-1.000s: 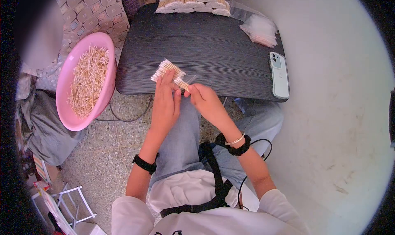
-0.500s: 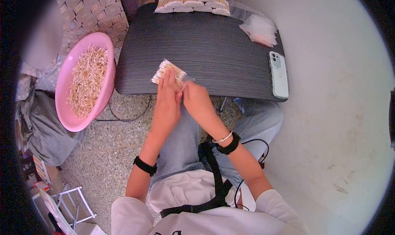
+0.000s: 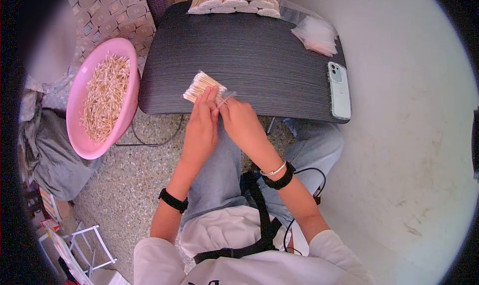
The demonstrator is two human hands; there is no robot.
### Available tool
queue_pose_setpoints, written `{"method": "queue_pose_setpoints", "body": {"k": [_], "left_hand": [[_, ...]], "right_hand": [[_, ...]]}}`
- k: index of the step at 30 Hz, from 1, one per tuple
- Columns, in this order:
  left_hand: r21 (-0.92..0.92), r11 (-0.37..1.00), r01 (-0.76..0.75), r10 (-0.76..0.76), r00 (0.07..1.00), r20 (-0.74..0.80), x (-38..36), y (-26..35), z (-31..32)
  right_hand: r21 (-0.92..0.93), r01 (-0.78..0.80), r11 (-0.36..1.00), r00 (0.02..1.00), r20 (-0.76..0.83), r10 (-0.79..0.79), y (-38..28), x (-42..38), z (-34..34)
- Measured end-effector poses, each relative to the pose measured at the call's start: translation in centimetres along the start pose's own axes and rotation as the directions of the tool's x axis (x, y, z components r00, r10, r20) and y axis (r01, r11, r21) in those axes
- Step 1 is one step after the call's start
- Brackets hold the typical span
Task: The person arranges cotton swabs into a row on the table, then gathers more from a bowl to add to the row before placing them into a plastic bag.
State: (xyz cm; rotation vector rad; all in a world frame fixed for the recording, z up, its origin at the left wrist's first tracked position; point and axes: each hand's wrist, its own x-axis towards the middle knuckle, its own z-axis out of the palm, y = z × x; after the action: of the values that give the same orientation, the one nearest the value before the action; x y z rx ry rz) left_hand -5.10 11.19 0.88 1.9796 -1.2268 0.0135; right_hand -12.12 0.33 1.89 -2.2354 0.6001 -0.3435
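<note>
Here, at the near edge of a dark ribbed surface (image 3: 259, 50), the left hand (image 3: 202, 128) lies with fingers pressed flat together on a bundle of cotton swabs (image 3: 200, 84) in a clear bag (image 3: 227, 96), pinning it down. The right hand (image 3: 240, 121) touches the left, its fingertips pinched shut on the bag's open end. A pink basin (image 3: 77, 120) of loose swabs sits to the left; a phone (image 3: 339, 89) lies at the right edge.

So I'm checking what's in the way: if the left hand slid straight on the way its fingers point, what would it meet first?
The left hand already lies on the bundle of cotton swabs; beyond that, only bare dark table, probably.
</note>
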Motion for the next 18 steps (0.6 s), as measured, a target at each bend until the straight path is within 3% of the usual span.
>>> {"method": "queue_pose_setpoints", "body": {"k": [2, 8, 18], "left_hand": [[-0.001, 1.000, 0.010, -0.010, 1.000, -0.002, 0.0, -0.1, 0.0], [0.051, 0.997, -0.051, 0.052, 0.999, -0.014, 0.0, 0.0, 0.0], [0.021, 0.999, -0.037, 0.037, 0.999, 0.034, -0.5, -1.1, 0.0]], "right_hand": [[-0.041, -0.010, 0.999, 1.000, 0.003, 0.010, -0.3, -0.4, -0.3], [-0.396, -0.023, 0.918, 0.998, -0.069, -0.005, -1.0, -1.1, 0.2], [-0.430, 0.049, 0.901, 0.993, -0.080, -0.092, -0.6, 0.0, 1.2]]}}
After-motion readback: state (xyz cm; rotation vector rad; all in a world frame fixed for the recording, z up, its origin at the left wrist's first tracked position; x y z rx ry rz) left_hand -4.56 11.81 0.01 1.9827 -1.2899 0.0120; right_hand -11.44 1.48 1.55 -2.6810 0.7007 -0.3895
